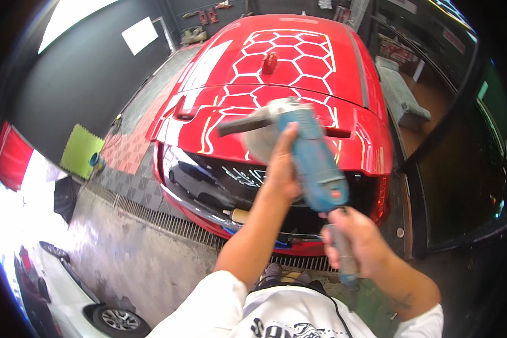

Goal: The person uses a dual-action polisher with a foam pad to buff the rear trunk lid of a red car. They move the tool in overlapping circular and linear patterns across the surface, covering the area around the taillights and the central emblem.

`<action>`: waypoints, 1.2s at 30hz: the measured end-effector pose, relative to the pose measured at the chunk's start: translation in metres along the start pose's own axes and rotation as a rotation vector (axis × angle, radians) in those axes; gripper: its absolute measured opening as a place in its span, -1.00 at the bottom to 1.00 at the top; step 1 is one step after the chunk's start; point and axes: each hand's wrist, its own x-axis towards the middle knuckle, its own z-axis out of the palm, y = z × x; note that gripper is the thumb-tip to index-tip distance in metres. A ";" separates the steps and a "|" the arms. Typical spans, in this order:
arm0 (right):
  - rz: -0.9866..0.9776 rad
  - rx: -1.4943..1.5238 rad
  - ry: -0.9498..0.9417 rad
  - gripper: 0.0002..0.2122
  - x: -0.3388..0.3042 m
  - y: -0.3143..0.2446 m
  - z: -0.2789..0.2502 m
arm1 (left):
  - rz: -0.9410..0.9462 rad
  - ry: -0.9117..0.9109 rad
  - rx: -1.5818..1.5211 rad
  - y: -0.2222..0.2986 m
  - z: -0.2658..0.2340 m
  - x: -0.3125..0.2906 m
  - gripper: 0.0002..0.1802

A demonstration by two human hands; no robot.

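Note:
A blue electric polisher (312, 160) with a silver head, black side handle and pale round pad is held up behind the red car (298, 121). My left hand (284, 169) is closed around the left side of its body, with the thumb near the head. The pad overlaps the car's rear edge in view; whether it touches the paint I cannot tell. Just below the polisher's rear end, my right hand (357, 236) is closed on a blurred grey piece with a bluish lower end (348, 265). A dark cord hangs below it.
A floor drain grate (169, 225) runs behind the car. A pale bottle (240, 216) lies by the rear bumper. A white car (67, 287) stands at lower left, a green mat (81, 151) by the left wall, and a grey sofa (400, 93) at the right.

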 end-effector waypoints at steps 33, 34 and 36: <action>0.171 -0.822 0.198 -0.31 0.144 -0.133 0.115 | 0.455 0.113 -0.158 0.158 -0.055 0.036 -0.56; 0.151 -0.847 0.212 -0.31 0.149 -0.133 0.123 | 0.457 0.095 -0.166 0.165 -0.060 0.034 -0.57; 0.113 -0.891 0.221 -0.28 0.156 -0.128 0.132 | 0.473 0.075 -0.172 0.173 -0.067 0.031 -0.57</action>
